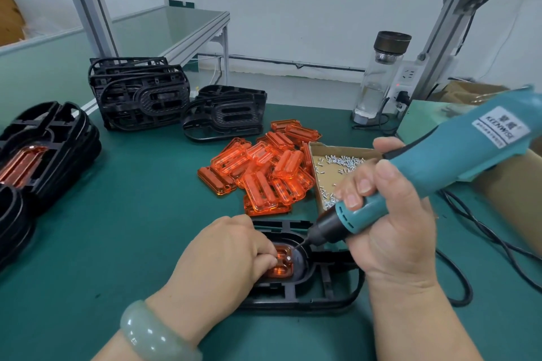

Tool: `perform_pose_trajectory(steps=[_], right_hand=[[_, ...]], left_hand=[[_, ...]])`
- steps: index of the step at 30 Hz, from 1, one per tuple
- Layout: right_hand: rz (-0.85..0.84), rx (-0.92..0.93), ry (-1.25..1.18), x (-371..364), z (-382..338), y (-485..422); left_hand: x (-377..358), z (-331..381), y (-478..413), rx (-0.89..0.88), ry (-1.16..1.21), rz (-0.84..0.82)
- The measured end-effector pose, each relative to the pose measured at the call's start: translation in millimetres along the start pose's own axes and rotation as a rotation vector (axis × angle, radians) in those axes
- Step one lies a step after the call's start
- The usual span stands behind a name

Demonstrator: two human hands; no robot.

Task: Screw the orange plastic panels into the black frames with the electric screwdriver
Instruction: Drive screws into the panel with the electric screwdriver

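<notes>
Right hand [390, 231] clamped round the electric screwdriver [440, 164], bit on the orange panel [282, 261] in a black frame [322, 299]; left hand [231, 255], fingers curled, pins the panel; cardboard box [337, 147] holds screws [344, 162]

The right hand [390, 231] grips the electric screwdriver [440, 164], bit at the orange panel [282, 262] which the left hand [225, 258] pinches inside the black frame [328, 281]

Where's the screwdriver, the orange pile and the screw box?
Screwdriver [440, 161]: head view, on its teal body.
Orange pile [261, 167]: head view, middle of the heap.
Screw box [331, 149]: head view, on its far cardboard wall.
</notes>
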State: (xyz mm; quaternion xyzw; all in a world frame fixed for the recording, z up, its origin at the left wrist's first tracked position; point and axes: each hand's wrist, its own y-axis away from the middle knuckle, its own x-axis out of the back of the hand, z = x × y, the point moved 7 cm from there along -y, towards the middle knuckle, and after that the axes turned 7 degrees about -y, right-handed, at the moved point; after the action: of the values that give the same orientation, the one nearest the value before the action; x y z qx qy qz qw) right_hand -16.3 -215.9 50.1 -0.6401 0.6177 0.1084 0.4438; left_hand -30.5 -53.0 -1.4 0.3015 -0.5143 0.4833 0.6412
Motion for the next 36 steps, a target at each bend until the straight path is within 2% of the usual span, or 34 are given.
perform_pose_trajectory(steps=[5,8,11,15,18,20,23,27,29,32,36], right_hand=[[0.060,-0.001,-0.023,12.1,-5.7,-2.9],[0.093,0.009,-0.039,18.3,-9.5,-4.6],[0.104,0.009,-0.073,23.0,-11.2,-6.0],[0.133,-0.002,-0.115,26.9,-9.4,-6.7],[0.165,0.002,-0.112,28.8,-8.3,-7.2],[0.173,-0.009,-0.129,29.3,-6.3,-7.6],[0.185,-0.019,-0.135,30.4,-4.8,-8.4],[0.191,-0.006,-0.112,30.8,-5.4,-8.7],[0.193,-0.010,-0.120,31.2,-4.6,-8.5],[0.196,-0.018,-0.139,32.1,-4.0,-8.6],[0.188,-0.011,-0.146,31.5,-5.5,-9.2]], left_hand=[[22.5,5.4,-11.4,-0.010,0.027,0.097],[35.9,20.2,-34.7,-0.074,0.098,0.156],[36.0,41.7,-70.1,-0.158,0.131,0.143],[18.4,70.5,-110.3,-0.270,0.016,-0.007],[1.7,85.5,-125.4,-0.323,-0.106,-0.199],[-6.3,90.6,-126.7,-0.333,-0.138,-0.312],[-10.1,96.2,-127.8,-0.311,-0.162,-0.365],[-17.9,100.4,-132.3,-0.304,-0.393,-0.500],[-15.4,104.4,-133.7,-0.335,-0.401,-0.463],[-8.5,103.5,-135.8,-0.335,-0.350,-0.306],[1.3,94.2,-139.8,-0.257,-0.114,-0.155]])
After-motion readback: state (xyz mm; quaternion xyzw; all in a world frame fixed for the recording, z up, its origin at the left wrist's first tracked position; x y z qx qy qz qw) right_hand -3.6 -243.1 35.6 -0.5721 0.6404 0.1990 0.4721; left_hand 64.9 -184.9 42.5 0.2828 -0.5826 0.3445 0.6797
